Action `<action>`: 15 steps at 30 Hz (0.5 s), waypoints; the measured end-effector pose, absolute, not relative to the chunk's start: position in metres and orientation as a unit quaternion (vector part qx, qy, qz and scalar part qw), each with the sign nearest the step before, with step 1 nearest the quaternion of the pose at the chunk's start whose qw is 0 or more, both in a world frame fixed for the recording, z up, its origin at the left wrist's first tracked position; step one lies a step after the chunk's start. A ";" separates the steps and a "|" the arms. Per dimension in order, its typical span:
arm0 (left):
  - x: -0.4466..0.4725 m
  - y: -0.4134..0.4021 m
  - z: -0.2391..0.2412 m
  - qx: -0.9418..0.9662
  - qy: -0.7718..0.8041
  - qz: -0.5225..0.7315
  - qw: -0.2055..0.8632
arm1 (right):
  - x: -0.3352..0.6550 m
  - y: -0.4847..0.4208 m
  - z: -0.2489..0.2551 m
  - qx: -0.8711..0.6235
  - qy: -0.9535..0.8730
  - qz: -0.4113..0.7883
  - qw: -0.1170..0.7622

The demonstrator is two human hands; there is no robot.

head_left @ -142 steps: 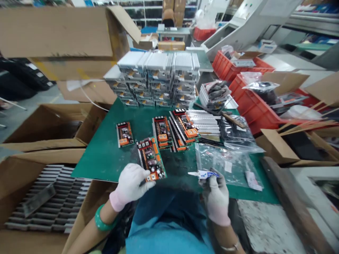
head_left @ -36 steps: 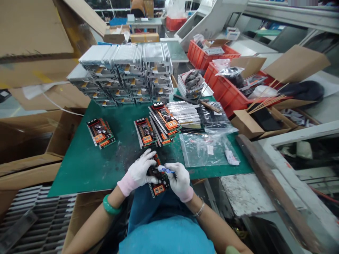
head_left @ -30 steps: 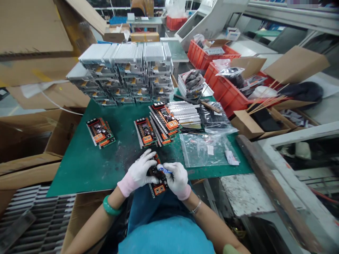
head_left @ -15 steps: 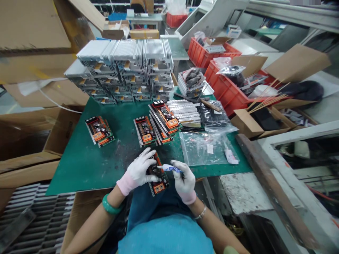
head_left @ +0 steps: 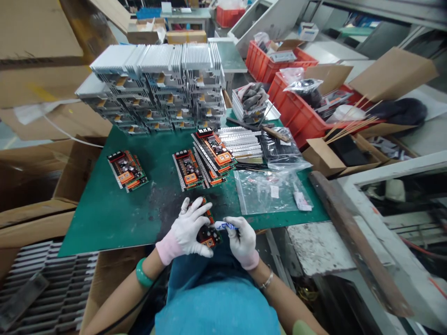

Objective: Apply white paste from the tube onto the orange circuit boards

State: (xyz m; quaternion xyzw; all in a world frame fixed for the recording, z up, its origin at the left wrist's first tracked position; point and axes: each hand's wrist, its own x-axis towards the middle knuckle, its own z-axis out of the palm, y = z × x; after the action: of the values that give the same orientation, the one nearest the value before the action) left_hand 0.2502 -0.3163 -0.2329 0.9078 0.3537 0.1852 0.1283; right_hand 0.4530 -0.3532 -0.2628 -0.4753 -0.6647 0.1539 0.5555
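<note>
My left hand [head_left: 186, 228], in a white glove, lies over a green and orange circuit board [head_left: 208, 235] at the near edge of the green mat [head_left: 115, 214], fingers curled round it. My right hand [head_left: 243, 239], also gloved, grips a small white and blue tube [head_left: 225, 226] whose tip points left at the board. Most of the board is hidden under my left hand.
More circuit boards lie on the mat at the left [head_left: 126, 169] and middle [head_left: 202, 160]. Stacked finned heatsink units [head_left: 157, 88] stand at the back. Clear plastic bags [head_left: 267, 190], red crates [head_left: 296, 116] and open cardboard boxes [head_left: 331, 156] are to the right. A box of grey heatsinks [head_left: 45, 293] sits lower left.
Since 4.7 s ago my right hand has brought the tube over to the board. In the last second my left hand has slid further over the board and pulled it nearer.
</note>
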 end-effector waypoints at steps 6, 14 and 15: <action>0.245 -0.318 -0.231 0.907 0.341 0.215 0.124 | 0.450 -0.347 -0.261 -0.456 -0.690 0.121 0.548; 0.237 -0.334 -0.227 0.906 0.361 0.212 0.055 | 0.452 -0.352 -0.265 -0.504 -0.607 0.215 0.575; 0.237 -0.335 -0.227 0.908 0.361 0.209 0.046 | 0.454 -0.355 -0.266 -0.513 -0.585 0.247 0.577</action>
State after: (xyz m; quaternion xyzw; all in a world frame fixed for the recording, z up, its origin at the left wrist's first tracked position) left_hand 0.2371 -0.3350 -0.2269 0.9076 0.3612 0.2091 0.0456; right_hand 0.4536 -0.3550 -0.2660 -0.5129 -0.5855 0.2466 0.5774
